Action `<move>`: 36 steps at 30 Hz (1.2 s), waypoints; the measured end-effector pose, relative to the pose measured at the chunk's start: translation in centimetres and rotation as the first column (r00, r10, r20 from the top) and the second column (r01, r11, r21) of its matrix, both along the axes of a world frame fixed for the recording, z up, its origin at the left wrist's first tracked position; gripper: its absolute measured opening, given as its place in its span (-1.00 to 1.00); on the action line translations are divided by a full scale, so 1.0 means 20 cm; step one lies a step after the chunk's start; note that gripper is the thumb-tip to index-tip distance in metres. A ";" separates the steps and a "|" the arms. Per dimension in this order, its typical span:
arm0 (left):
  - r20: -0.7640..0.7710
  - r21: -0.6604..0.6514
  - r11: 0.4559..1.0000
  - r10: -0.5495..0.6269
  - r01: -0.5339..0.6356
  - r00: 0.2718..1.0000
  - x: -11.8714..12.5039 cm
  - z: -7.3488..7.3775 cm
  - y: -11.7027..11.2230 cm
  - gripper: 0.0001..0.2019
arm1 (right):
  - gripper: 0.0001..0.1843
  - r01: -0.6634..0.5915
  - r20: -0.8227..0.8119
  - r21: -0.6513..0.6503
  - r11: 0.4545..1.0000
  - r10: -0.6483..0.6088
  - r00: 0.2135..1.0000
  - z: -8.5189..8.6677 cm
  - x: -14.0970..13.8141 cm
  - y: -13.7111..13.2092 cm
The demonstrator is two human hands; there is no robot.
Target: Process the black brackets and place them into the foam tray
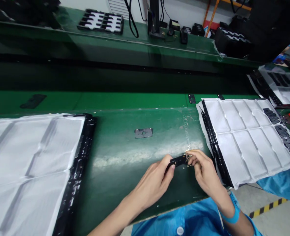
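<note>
My left hand and my right hand meet over the green bench near its front edge. Together they pinch a small black oblong part, the left at its near end, the right at its far end where a bit of gold shows. Both hands have their fingers closed round it. A similar flat grey metal part lies alone on the bench a little beyond the hands.
A black tray under white sheeting lies at the left, another at the right with dark parts along its far edge. A conveyor strip runs behind. On the far shelf stand a parts tray, cables and black boxes.
</note>
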State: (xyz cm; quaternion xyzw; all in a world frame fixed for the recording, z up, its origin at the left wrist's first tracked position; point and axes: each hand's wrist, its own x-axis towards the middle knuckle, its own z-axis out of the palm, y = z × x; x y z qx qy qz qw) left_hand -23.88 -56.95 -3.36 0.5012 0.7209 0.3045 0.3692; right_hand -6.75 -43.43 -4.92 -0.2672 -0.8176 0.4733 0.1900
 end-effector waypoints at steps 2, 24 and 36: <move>0.022 0.008 1.000 0.013 -0.013 1.000 0.00 0.00 0.03 -0.80 | -0.51 0.075 0.024 0.167 0.983 -0.080 0.997 0.00 0.02 0.01; 0.501 0.285 0.906 0.137 -0.313 0.855 0.09 0.02 0.09 -0.66 | -0.57 0.106 -0.158 -0.107 0.989 -0.122 0.980 0.06 -0.05 -0.10; 0.450 0.328 0.885 0.161 -0.330 0.878 0.11 -0.01 0.08 -0.64 | -0.60 0.114 -0.200 -0.137 0.984 -0.140 0.970 0.06 -0.06 -0.15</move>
